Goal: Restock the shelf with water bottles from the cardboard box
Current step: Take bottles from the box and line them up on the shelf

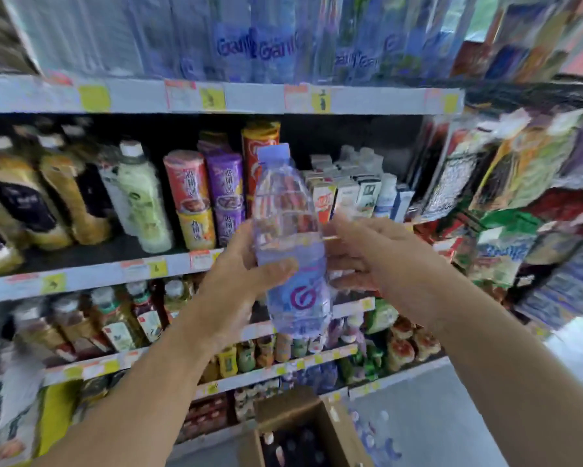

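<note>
A clear water bottle (pixel 288 237) with a blue cap and a purple logo stands upright in mid-air before the shelves. My left hand (pixel 239 274) grips its middle, thumb across the front. My right hand (pixel 367 254) is on the bottle's right side, fingers curled against it. Above, the top shelf (pixel 216 97) carries a blurred row of the same water bottles (pixel 260 45). At the bottom centre, the open cardboard box (pixel 300 429) on the floor holds several bottles, seen as caps.
The middle shelf holds tall drink bottles (pixel 142 197) at left, cans (pixel 189 197) and small cartons (pixel 350 190). Lower shelves are packed with bottles and jars. Snack bags (pixel 519 183) hang on a rack to the right. Grey floor (pixel 435 416) lies beside the box.
</note>
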